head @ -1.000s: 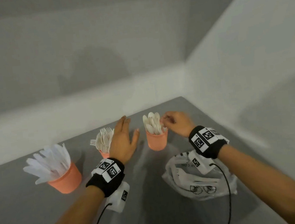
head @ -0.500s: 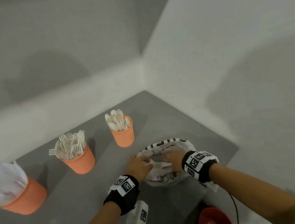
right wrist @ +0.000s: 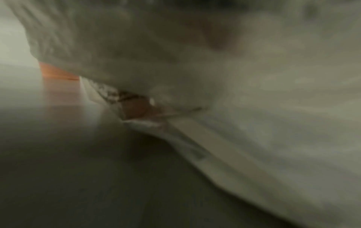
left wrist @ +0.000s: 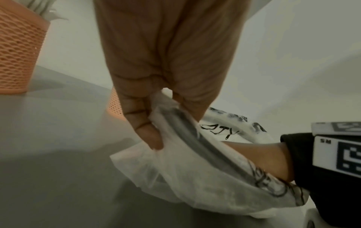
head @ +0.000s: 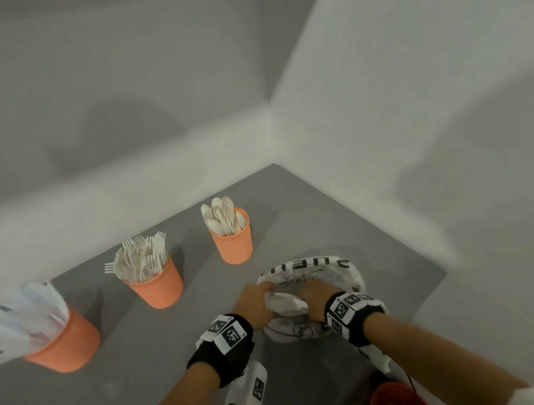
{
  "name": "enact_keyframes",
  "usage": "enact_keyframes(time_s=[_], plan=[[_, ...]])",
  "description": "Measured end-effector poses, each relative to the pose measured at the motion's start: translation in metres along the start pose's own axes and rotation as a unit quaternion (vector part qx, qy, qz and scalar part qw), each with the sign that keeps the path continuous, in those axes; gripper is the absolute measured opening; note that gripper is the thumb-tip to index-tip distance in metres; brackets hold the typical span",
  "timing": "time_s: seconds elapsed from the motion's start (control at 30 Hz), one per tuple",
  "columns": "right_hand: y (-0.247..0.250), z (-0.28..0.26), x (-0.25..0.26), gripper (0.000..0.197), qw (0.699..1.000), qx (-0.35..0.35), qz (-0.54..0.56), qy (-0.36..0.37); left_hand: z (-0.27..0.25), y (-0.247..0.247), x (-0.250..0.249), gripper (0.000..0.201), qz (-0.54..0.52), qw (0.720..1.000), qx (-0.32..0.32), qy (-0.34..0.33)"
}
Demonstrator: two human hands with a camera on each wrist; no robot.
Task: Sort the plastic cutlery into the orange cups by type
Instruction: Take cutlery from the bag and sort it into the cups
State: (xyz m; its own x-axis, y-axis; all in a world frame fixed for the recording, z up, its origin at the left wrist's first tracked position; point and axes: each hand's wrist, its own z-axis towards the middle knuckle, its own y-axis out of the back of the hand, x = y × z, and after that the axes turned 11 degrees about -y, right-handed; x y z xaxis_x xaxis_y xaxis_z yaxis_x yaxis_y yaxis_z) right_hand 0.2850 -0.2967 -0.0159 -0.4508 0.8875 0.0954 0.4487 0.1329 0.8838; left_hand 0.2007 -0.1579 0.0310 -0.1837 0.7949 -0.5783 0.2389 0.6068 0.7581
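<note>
White plastic cutlery stands sorted in three orange cups: spoons in the far cup, forks in the middle cup, knives in the near cup at our left. We cannot count the pieces in any cup. Nearer to us lies one printed white plastic bag on the grey table. Our left hand pinches the bag's rim, holding its mouth apart; our right hand reaches inside, its grasp hidden, so we cannot tell it. We judge the step to be fetching another piece; the next move calls for drawing one out and identifying its type. One red bowl sits at the frame's bottom.
</note>
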Motion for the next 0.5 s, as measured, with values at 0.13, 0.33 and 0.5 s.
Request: enact_keyframes(time_s=[0.13, 0.33, 0.5], plan=[[-0.005, 0.001, -0.002, 0.031, 0.996, -0.018, 0.088, -0.007, -0.004, 0.000, 0.002, 0.052, 0.016, 1.000, -0.016, 0.004], [0.015, -0.005, -0.015, 0.037, 0.981, -0.072, 0.181, 0.011, -0.002, 0.012, 0.001, 0.038, 0.004, 0.998, -0.069, -0.002], [0.032, -0.012, -0.023, 0.040, 0.980, -0.073, 0.181, 0.022, 0.006, 0.019, -0.003, 0.018, -0.118, 0.981, -0.151, 0.020]])
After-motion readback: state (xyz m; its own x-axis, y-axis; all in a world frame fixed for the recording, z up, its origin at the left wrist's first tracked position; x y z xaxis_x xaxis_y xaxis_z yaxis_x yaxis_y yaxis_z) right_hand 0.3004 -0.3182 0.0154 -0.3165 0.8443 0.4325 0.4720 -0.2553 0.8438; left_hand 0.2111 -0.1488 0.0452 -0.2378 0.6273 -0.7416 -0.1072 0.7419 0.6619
